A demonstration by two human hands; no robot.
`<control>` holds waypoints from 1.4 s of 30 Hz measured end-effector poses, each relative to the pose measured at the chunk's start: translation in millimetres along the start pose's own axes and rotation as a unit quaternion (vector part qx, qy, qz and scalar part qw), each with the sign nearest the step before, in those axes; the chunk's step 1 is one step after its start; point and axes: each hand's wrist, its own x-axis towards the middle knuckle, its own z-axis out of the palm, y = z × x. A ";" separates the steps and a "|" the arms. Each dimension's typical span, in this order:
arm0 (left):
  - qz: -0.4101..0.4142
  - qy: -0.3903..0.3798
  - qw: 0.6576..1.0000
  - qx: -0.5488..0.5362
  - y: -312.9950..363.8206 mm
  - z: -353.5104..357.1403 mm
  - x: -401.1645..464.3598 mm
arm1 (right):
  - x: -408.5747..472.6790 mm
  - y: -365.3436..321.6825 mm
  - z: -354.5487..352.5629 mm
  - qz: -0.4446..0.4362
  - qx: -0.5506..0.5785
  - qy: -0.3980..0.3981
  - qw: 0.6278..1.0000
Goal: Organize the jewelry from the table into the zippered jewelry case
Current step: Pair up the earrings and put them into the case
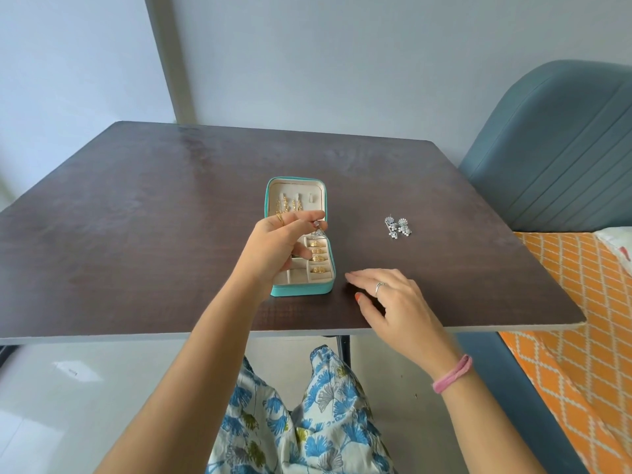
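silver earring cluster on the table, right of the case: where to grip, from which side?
Probably pinch one flower-shaped top of the silver earrings from above with the right hand, which rests open nearest. They lie flat and bunched on the table, so side access is poor.

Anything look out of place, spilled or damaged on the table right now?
Nothing looks spilled or damaged. The only loose pieces are the silver earrings lying in a small cluster on the table, right of the open jewelry case. The left hand pinches a small silver piece over the case.
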 end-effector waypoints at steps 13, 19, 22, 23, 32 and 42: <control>-0.013 -0.044 0.999 0.017 9.8 -0.4 -1.4 | 30.8 -0.6 -49.6 0.355 0.681 -0.020 0.640; -0.030 -0.051 0.998 0.015 10.2 -4.2 -3.8 | 36.5 -0.4 -52.3 0.374 0.742 -0.041 0.555; -0.036 -0.053 0.998 0.029 10.0 -9.7 -5.5 | 37.3 -3.6 -51.3 0.375 0.741 -0.046 0.555; -0.038 -0.054 0.997 0.032 10.0 -11.9 -5.9 | 37.6 -5.2 -50.9 0.376 0.738 -0.046 0.559; -0.041 0.015 0.987 0.153 11.5 -43.4 -13.4 | 48.5 -30.0 -51.3 0.360 0.670 -0.043 0.648; -0.035 0.002 0.939 0.343 -2.3 -47.8 -15.4 | 55.6 -48.3 -37.4 0.367 0.646 -0.063 0.666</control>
